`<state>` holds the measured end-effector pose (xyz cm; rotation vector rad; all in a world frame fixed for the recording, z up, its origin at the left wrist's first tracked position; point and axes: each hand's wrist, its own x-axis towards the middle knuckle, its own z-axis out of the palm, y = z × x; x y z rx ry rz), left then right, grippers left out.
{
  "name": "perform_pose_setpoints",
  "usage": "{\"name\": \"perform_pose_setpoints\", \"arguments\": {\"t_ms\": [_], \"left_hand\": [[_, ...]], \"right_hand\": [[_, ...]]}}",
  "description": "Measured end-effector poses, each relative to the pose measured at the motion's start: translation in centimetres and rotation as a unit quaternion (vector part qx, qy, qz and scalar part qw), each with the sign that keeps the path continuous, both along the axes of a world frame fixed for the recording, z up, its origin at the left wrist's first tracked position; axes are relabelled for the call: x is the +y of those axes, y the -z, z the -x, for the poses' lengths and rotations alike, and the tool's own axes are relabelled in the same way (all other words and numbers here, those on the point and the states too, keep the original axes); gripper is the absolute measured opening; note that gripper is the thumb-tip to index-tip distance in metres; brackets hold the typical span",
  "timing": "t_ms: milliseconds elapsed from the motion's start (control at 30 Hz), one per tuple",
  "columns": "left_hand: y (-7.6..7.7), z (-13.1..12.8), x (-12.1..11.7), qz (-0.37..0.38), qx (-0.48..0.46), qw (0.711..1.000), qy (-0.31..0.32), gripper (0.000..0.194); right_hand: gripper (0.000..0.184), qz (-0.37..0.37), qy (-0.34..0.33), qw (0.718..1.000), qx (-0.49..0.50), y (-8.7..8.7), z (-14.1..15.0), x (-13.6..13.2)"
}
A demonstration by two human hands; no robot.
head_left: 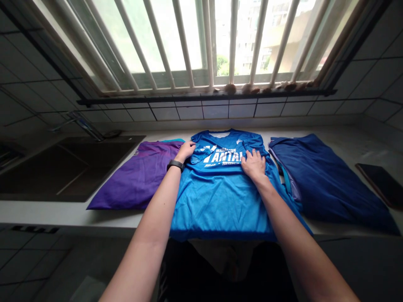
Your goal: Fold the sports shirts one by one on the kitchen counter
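Observation:
A blue T-shirt (220,184) with white lettering lies face up on the counter in front of me, its neckline toward the window. Its sleeves are turned inward over the chest, and the lower hem hangs at the counter's front edge. At the shirt's left side, my left hand (188,150) has its fingers closed on the cloth by the folded sleeve; a dark band circles that wrist. My right hand (253,164) lies flat on the right side of the chest, fingers spread over the fabric and the end of the lettering.
Folded purple clothing (138,180) lies on the left, beside a dark sink (63,167) with a metal faucet (85,126). A dark blue folded pile (327,180) is on the right, with a phone (380,182) beyond it. A barred window (206,46) rises behind the counter.

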<state>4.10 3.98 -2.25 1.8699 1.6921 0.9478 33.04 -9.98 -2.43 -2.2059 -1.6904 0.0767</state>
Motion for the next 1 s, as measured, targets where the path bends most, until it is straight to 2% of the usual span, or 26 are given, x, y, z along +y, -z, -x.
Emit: {"name": "perform_pose_setpoints", "arguments": {"t_ms": [100,167,200,267,333,467,567,700,800,933,1000], "left_hand": [[0.3,0.2,0.0,-0.008,-0.065,0.998,-0.003,0.012],[0.4,0.3,0.0,-0.019,-0.153,0.988,-0.010,0.019],[0.4,0.4,0.0,-0.024,-0.204,0.978,-0.015,0.025],[0.3,0.6,0.0,-0.025,-0.293,0.955,-0.028,0.037],[0.1,0.8,0.0,-0.010,-0.346,0.937,-0.043,0.044],[-0.2,1.2,-0.1,0.065,-0.414,0.904,-0.085,0.046],[-0.3,1.2,-0.2,0.110,-0.419,0.898,-0.076,0.039],[-0.6,1.1,-0.4,0.145,-0.398,0.905,-0.019,0.032],[-0.8,1.2,-0.5,0.179,-0.337,0.924,0.016,0.028],[-0.8,1.2,-0.6,0.144,-0.258,0.950,0.102,0.022],[-0.6,1.1,-0.5,0.109,-0.263,0.952,0.111,0.023]], "right_hand": [[0.050,0.045,-0.009,0.999,-0.019,-1.6,-0.9,1.3],[0.047,0.082,-0.011,0.996,-0.015,-3.3,-2.0,2.8],[0.046,0.084,-0.010,0.996,-0.011,-4.0,-2.6,3.6],[0.044,0.037,-0.005,0.999,-0.015,-5.0,-4.0,5.2],[0.045,-0.003,0.011,1.000,-0.018,-5.0,-5.2,6.4],[0.049,0.046,0.042,0.998,0.025,-3.5,-6.9,8.3],[0.051,0.041,0.071,0.995,0.061,-3.1,-8.0,9.9],[0.034,0.087,0.078,0.984,0.136,-3.6,-8.9,11.8],[0.028,0.100,0.061,0.970,0.213,-3.9,-8.6,12.3],[0.018,0.075,0.024,0.924,0.375,-4.1,-7.6,11.9],[0.013,0.069,0.003,0.894,0.443,-4.3,-7.2,11.7]]}}
